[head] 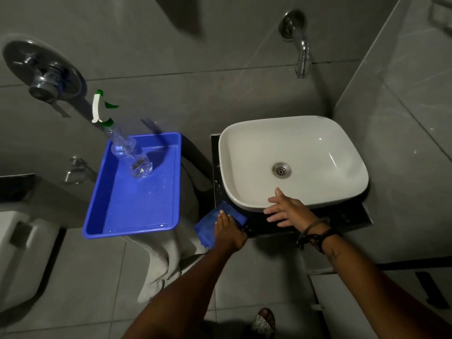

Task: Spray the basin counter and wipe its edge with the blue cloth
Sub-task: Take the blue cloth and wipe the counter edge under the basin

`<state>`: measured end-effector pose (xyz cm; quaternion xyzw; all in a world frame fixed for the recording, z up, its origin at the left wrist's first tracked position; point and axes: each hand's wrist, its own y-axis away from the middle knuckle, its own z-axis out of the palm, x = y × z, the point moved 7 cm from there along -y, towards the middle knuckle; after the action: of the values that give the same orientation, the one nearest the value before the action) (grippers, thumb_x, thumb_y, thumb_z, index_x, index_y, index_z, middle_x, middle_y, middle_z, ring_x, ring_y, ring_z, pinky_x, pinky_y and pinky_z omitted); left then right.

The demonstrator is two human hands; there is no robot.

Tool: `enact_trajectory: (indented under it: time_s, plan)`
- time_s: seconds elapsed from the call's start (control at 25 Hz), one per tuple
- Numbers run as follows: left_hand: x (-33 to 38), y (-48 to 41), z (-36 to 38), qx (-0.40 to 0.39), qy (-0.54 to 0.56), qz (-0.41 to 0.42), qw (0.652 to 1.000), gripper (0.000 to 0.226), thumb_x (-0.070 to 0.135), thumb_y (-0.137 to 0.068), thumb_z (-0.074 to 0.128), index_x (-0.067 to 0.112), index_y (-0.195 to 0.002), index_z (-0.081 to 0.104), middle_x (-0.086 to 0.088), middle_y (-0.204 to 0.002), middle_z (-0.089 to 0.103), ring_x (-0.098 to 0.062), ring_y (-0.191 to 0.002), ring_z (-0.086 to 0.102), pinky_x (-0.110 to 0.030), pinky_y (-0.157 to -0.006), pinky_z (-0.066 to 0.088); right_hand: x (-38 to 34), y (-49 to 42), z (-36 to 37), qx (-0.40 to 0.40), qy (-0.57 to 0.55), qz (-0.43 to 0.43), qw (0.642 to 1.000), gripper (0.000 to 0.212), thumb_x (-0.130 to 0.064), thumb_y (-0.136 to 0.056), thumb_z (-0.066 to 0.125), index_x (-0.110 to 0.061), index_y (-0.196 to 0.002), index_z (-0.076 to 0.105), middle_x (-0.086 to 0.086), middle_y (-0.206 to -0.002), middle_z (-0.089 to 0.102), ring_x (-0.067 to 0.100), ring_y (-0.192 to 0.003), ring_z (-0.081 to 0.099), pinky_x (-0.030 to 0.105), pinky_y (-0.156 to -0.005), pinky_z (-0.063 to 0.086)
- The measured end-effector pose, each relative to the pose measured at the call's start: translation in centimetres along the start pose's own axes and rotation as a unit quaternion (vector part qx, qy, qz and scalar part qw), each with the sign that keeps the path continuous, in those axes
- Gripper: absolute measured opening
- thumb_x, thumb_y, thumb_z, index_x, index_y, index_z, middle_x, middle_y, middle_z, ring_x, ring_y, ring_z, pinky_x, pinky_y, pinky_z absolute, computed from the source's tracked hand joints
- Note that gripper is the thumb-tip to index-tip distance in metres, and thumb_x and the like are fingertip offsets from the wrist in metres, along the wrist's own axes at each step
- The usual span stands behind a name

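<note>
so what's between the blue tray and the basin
In the head view, a dark gap, then the black counter's left strip beside the basin. Nothing sits on it up there; the cloth lies nearer, at the tray's lower corner.

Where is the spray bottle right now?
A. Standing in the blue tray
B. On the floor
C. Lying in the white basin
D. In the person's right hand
A: the spray bottle stands in the blue tray, left of the basin, while the left hand presses the blue cloth and the right hand rests open on the basin's near rim.
</note>
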<state>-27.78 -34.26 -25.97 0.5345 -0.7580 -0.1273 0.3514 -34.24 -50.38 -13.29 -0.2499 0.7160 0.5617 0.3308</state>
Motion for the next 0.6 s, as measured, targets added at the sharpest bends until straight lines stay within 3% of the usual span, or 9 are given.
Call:
enact_trajectory:
  time_s: [0.12, 0.24, 0.32, 0.4, 0.6]
  plan:
    - [-1.8, -0.2, -1.3, 0.034, -0.163, 0.139, 0.976, 0.08, 0.049, -0.091, 0.046, 0.009, -0.154, 0.017, -0.021, -0.163, 0.007, -0.034, -0.151, 0.006, -0.046, -0.121, -0.003, -2.3, -1.0, 0.9, 0.068, 0.03, -0.1, 0.992, 0.055, -0.054, -0.093, 0.037, -0.011, -0.113, 0.064, 0.004, -0.102, 0.072, 0.022, -0.097, 0.066, 0.033, -0.087, 0.049]
    - [-3.9, -0.6, -1.6, 0.074, -0.257, 0.258, 0.929, 0.078, 0.059, -0.089, 0.039, 0.011, -0.15, 0.032, -0.022, -0.157, 0.03, -0.036, -0.147, 0.025, -0.045, -0.12, -0.001, -4.7, -2.7, 1.3, 0.189, 0.233, -0.251, 0.92, 0.064, -0.059, -0.086, 0.031, -0.015, -0.119, 0.063, 0.007, -0.125, 0.063, 0.028, -0.121, 0.053, 0.043, -0.106, 0.039]
    - [-4.3, -1.3, -1.2, 0.087, -0.239, 0.282, 0.925, 0.076, 0.059, -0.093, 0.031, 0.008, -0.149, 0.035, -0.022, -0.156, 0.032, -0.036, -0.145, 0.03, -0.042, -0.119, 0.006, -4.5, -4.4, 1.3, 0.214, 0.394, -0.236, 0.862, 0.072, -0.062, -0.083, 0.02, -0.021, -0.138, 0.045, 0.006, -0.149, 0.041, 0.029, -0.139, 0.033, 0.05, -0.113, 0.026]
    - [-4.2, -1.8, -0.9, 0.084, -0.201, 0.282, 0.934, 0.074, 0.057, -0.096, 0.024, 0.008, -0.152, 0.028, -0.018, -0.16, 0.024, -0.032, -0.148, 0.022, -0.042, -0.122, 0.01, -2.7, -5.9, 0.4, 0.206, 0.489, -0.183, 0.828, 0.08, -0.066, -0.081, 0.011, -0.023, -0.146, 0.028, 0.006, -0.159, 0.02, 0.029, -0.146, 0.018, 0.054, -0.116, 0.014]
    - [-4.4, -2.1, -0.8, 0.15, -0.094, 0.232, 0.957, 0.065, 0.049, -0.1, 0.024, 0.013, -0.154, 0.022, -0.009, -0.163, 0.016, -0.025, -0.151, 0.011, -0.042, -0.123, 0.012, -0.6, -8.3, -1.3, 0.189, 0.553, -0.124, 0.802, 0.078, -0.068, -0.086, 0.013, -0.021, -0.148, 0.021, 0.006, -0.161, 0.013, 0.028, -0.147, 0.015, 0.055, -0.117, 0.011]
